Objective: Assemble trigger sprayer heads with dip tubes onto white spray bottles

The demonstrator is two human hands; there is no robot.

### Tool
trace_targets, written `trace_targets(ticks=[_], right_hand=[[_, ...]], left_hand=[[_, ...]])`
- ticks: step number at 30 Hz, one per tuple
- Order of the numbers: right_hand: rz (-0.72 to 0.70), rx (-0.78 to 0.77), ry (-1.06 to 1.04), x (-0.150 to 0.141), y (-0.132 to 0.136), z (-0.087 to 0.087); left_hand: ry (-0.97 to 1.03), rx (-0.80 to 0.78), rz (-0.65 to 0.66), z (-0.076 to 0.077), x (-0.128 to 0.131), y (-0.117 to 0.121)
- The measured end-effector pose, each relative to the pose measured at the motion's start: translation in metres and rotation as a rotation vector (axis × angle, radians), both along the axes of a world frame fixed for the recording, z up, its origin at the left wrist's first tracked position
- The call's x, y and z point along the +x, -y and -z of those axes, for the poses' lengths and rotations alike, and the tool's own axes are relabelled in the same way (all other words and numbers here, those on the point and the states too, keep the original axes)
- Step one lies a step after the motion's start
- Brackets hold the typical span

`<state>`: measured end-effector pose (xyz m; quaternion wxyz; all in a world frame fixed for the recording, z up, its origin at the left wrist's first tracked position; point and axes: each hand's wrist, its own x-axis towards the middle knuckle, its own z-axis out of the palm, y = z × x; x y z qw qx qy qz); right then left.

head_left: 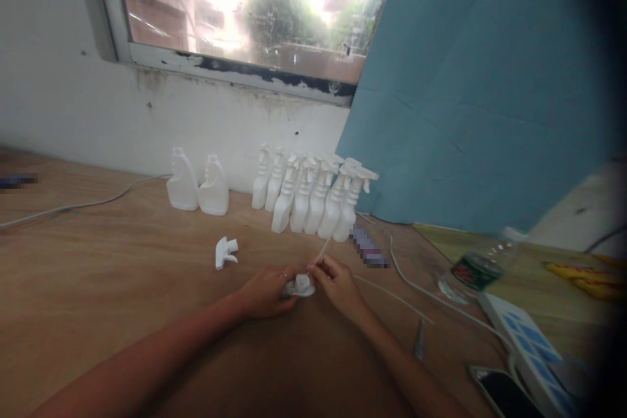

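In the lower middle, my left hand point(269, 292) has its fingers closed round the side of a small white plastic bottle point(300, 285). It appears to be seen from above, and the fingers partly cover it. Beside it, my right hand point(337, 282) pinches a thin white tube point(322, 251), which slants up and away from the fingertips. Whether the tube's lower end touches the bottle is hidden. A loose white spray trigger head point(226, 253) lies on the wooden table point(122, 274), to the left and beyond my left hand.
Several white spray bottles point(319, 199) stand grouped near the wall, with two headless bottles point(213, 186) to their left. On the right are another thin tube point(392, 298), a water bottle point(477, 269), a power strip point(526, 346), a phone point(504, 392) and a white cable point(441, 304).
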<state>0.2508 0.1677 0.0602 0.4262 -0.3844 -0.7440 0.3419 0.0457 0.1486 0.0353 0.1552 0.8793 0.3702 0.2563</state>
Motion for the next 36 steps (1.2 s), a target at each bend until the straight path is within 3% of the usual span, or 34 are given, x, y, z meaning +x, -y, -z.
trace_targets(ticks=[7, 21, 36], right_hand=[[-0.023, -0.004, 0.011, -0.001, 0.000, 0.009], [-0.037, 0.002, 0.061, -0.001, 0.002, 0.009], [-0.019, 0.217, 0.213, -0.006, 0.008, 0.002]], left_hand=[[-0.015, 0.002, -0.013, 0.004, 0.000, -0.002], [-0.008, 0.039, -0.008, 0.006, 0.002, -0.002], [0.010, 0.021, 0.006, 0.003, 0.002, -0.001]])
